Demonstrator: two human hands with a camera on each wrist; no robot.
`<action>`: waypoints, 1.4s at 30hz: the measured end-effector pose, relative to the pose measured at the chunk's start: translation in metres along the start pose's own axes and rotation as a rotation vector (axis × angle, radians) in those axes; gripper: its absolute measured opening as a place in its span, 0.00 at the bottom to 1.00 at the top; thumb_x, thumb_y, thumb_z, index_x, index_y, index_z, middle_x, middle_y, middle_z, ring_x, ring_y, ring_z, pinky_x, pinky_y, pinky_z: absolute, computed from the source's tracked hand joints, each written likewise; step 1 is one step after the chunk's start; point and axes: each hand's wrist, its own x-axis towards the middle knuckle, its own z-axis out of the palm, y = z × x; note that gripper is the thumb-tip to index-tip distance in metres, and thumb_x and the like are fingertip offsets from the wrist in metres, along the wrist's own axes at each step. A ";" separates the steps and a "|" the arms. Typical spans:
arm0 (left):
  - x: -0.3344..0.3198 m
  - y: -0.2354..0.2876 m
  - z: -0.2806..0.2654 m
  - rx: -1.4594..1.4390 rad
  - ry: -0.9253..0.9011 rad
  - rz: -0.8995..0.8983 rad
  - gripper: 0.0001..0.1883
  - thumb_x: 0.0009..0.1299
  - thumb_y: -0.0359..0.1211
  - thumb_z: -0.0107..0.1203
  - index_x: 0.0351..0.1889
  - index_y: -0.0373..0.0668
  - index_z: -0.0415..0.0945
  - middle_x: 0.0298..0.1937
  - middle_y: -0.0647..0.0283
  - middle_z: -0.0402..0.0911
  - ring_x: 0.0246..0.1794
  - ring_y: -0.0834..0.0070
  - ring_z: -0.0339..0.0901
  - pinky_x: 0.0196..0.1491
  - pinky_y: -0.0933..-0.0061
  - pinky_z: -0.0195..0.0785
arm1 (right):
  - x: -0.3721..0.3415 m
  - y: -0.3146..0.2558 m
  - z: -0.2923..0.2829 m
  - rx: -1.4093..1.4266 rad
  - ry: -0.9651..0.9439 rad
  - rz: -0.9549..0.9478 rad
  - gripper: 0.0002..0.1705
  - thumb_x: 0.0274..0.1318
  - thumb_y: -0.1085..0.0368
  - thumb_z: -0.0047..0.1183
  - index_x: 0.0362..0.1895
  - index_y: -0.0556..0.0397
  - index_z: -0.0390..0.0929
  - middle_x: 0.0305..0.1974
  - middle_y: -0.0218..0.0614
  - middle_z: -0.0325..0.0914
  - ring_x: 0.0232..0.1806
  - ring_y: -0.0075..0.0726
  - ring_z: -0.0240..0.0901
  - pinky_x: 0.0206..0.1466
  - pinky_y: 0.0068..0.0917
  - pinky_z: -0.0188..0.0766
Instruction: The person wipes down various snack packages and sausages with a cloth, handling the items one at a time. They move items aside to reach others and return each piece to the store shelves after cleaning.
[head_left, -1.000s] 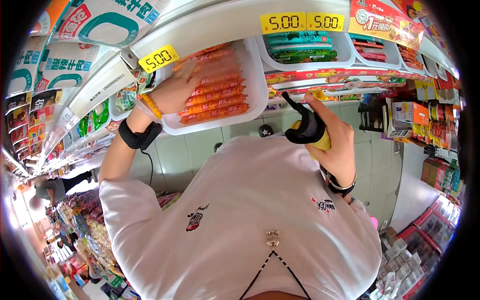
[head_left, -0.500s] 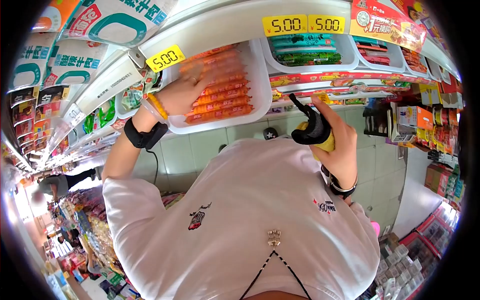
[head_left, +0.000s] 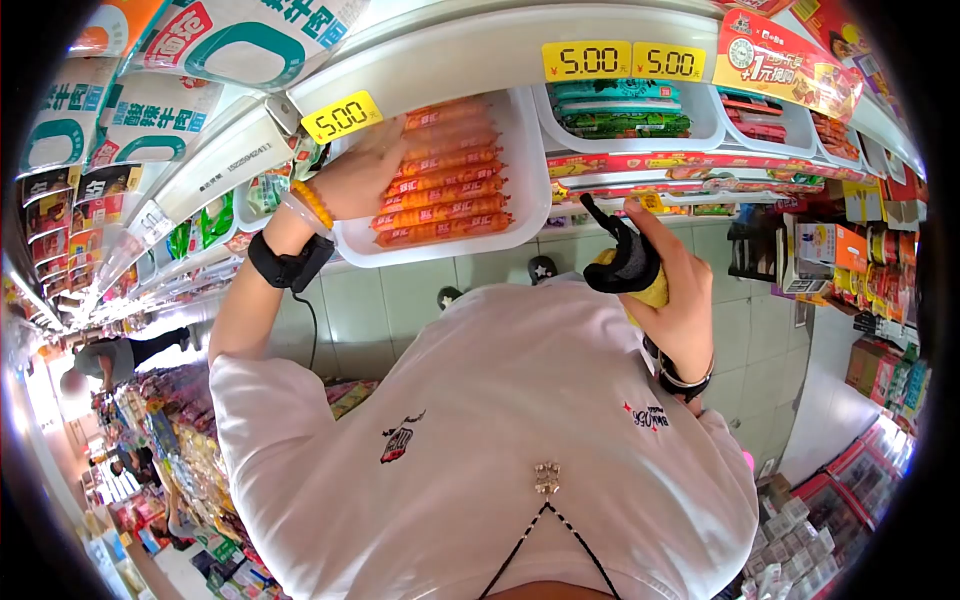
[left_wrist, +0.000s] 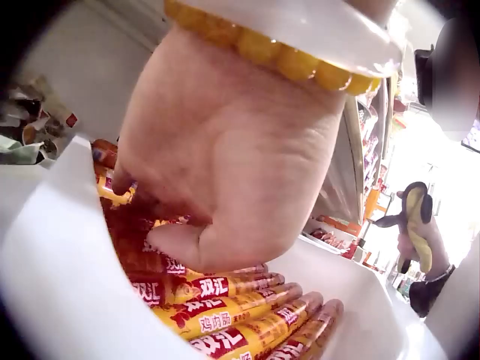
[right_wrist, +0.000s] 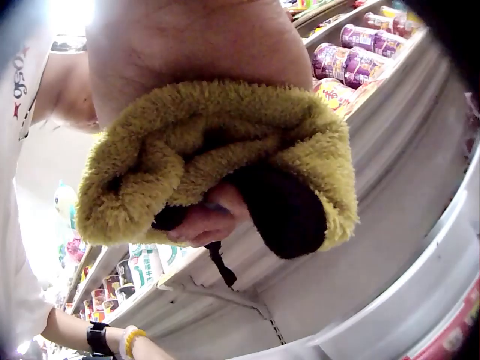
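Orange-wrapped sausages (head_left: 445, 205) (left_wrist: 225, 319) lie in rows in a white tray (head_left: 535, 200) (left_wrist: 45, 247). Over their left part is my left hand (head_left: 360, 180) (left_wrist: 225, 157), blurred in the head view. In the left wrist view its thumb rests on the wrappers, apart from the other fingers, whose tips are partly hidden; nothing is seen pinched. My right hand (head_left: 680, 300) (right_wrist: 202, 60) grips a fuzzy yellow item with black parts (head_left: 630, 265) (right_wrist: 142, 165), held away from the tray.
Yellow 5.00 price tags (head_left: 342, 116) line the shelf edge above the tray. Right of it are trays of green packets (head_left: 625, 125) and red ones (head_left: 755, 125). Large noodle packs (head_left: 160, 120) stand at upper left. A person (head_left: 110, 360) is in the left background.
The shelf and tray have shifted slightly right in the head view. My left hand's blurred fingers have drawn back leftward over the sausages, uncovering more of them. My right hand keeps its grip.
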 end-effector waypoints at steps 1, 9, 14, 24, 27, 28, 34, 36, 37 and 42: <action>-0.001 -0.003 0.000 -0.034 0.000 0.006 0.34 0.55 0.16 0.47 0.63 0.34 0.51 0.68 0.37 0.51 0.70 0.47 0.50 0.69 0.62 0.48 | 0.000 0.000 0.000 -0.003 -0.004 0.000 0.40 0.29 0.74 0.60 0.57 0.52 0.70 0.49 0.45 0.76 0.44 0.51 0.76 0.46 0.36 0.74; -0.008 -0.066 0.004 -0.323 0.090 -0.035 0.30 0.53 0.15 0.43 0.58 0.36 0.59 0.55 0.46 0.68 0.60 0.56 0.65 0.58 0.71 0.60 | 0.000 0.000 -0.002 -0.008 -0.021 0.005 0.41 0.28 0.74 0.60 0.57 0.52 0.70 0.48 0.45 0.77 0.41 0.52 0.76 0.43 0.35 0.74; -0.012 -0.075 -0.006 0.373 0.150 -0.204 0.18 0.56 0.25 0.48 0.47 0.39 0.72 0.35 0.50 0.75 0.32 0.60 0.75 0.38 0.64 0.69 | -0.002 0.002 -0.002 -0.001 -0.018 0.017 0.41 0.28 0.74 0.60 0.58 0.51 0.70 0.47 0.44 0.77 0.41 0.52 0.75 0.43 0.35 0.74; 0.006 -0.096 0.013 0.056 0.030 -0.128 0.41 0.51 0.13 0.37 0.68 0.40 0.50 0.65 0.51 0.64 0.66 0.59 0.62 0.66 0.68 0.52 | -0.012 0.003 -0.006 -0.010 0.011 0.046 0.43 0.27 0.74 0.60 0.59 0.50 0.69 0.48 0.45 0.76 0.43 0.53 0.75 0.44 0.36 0.73; 0.005 -0.091 0.012 -0.083 0.029 -0.099 0.40 0.50 0.11 0.36 0.66 0.38 0.49 0.65 0.47 0.64 0.66 0.59 0.63 0.64 0.69 0.56 | -0.013 0.005 -0.006 -0.013 0.002 0.043 0.44 0.26 0.74 0.61 0.59 0.50 0.69 0.48 0.45 0.76 0.42 0.54 0.75 0.44 0.36 0.73; 0.004 -0.073 -0.001 -0.114 0.013 -0.092 0.39 0.49 0.11 0.36 0.65 0.37 0.50 0.64 0.46 0.64 0.66 0.59 0.63 0.63 0.69 0.57 | -0.014 0.005 -0.006 -0.015 0.005 0.040 0.44 0.26 0.74 0.61 0.59 0.50 0.69 0.47 0.45 0.76 0.42 0.53 0.75 0.43 0.36 0.73; -0.003 -0.025 -0.025 -0.200 0.030 -0.003 0.36 0.50 0.11 0.38 0.62 0.36 0.53 0.64 0.46 0.64 0.65 0.56 0.63 0.64 0.68 0.55 | -0.015 0.006 -0.006 -0.023 0.021 0.038 0.44 0.27 0.74 0.61 0.59 0.49 0.68 0.47 0.45 0.76 0.41 0.53 0.75 0.43 0.36 0.74; 0.000 -0.028 -0.025 -0.115 0.101 0.020 0.36 0.51 0.12 0.38 0.62 0.36 0.53 0.63 0.46 0.65 0.64 0.55 0.64 0.64 0.67 0.55 | -0.014 0.005 -0.006 -0.020 0.022 0.040 0.44 0.27 0.74 0.61 0.59 0.49 0.68 0.47 0.45 0.76 0.41 0.53 0.75 0.42 0.36 0.74; 0.003 -0.027 -0.025 -0.056 0.127 0.014 0.36 0.51 0.12 0.38 0.62 0.36 0.53 0.63 0.47 0.65 0.64 0.55 0.64 0.64 0.67 0.55 | -0.014 0.005 -0.006 -0.017 0.015 0.048 0.43 0.27 0.74 0.61 0.59 0.49 0.69 0.47 0.45 0.76 0.41 0.53 0.75 0.42 0.36 0.74; 0.014 -0.029 -0.014 -0.030 0.112 -0.007 0.33 0.53 0.14 0.41 0.61 0.37 0.54 0.59 0.47 0.68 0.59 0.54 0.67 0.60 0.65 0.59 | -0.012 -0.001 -0.010 -0.026 -0.065 0.084 0.40 0.27 0.79 0.55 0.56 0.60 0.67 0.54 0.46 0.74 0.46 0.53 0.76 0.50 0.30 0.71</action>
